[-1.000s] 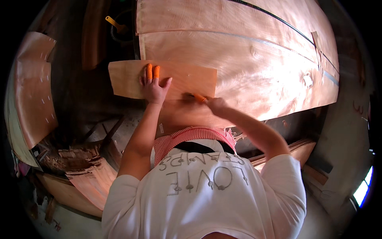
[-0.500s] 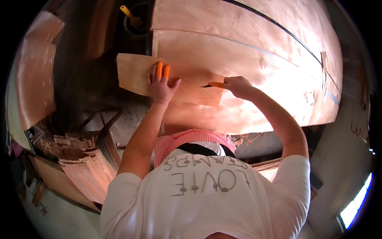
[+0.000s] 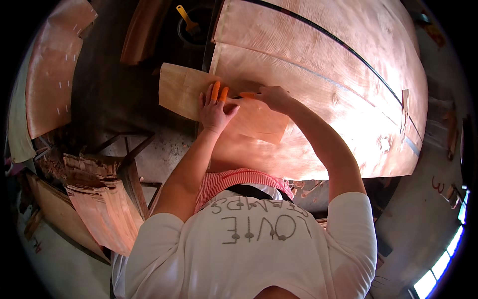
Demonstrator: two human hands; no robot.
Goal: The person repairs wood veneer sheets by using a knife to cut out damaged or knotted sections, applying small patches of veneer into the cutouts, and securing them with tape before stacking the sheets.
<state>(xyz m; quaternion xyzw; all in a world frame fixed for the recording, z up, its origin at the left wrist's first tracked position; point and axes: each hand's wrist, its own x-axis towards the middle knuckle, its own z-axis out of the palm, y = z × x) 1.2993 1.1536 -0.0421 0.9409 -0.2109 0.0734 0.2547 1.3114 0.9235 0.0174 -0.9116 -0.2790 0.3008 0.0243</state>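
The person's left hand [image 3: 215, 118] is lying with its fingers spread on a thin wood sheet [image 3: 256, 119], its grip released and pressing flat, with nothing grasped in it. Two of its fingers are wearing orange covers [image 3: 215, 92]. The right hand [image 3: 274, 97] is clenching its grip around an orange knife [image 3: 247, 94], whose dark blade is pointing left toward the left hand and is resting close to the thumb; whether the tip is touching the sheet is not clear. The sheet is lying at a slant, its right part resting on a large wood panel [image 3: 249, 57] and its left part reaching past the panel's left edge. A black band [image 3: 323, 32] is running across the panel, and a narrow wood strip [image 3: 405, 110] is lying near its right end. Beyond the sheet, a yellow brush [image 3: 188, 20] is leaning in a dark round pot [image 3: 195, 41]. At the far left a brown sheet with pale marks [image 3: 50, 77] is standing out against the dark, and nearer the person splintered veneer [image 3: 105, 212] is sloping downward. The person is wearing a white shirt [image 3: 259, 254] and a red-striped apron [image 3: 236, 177].
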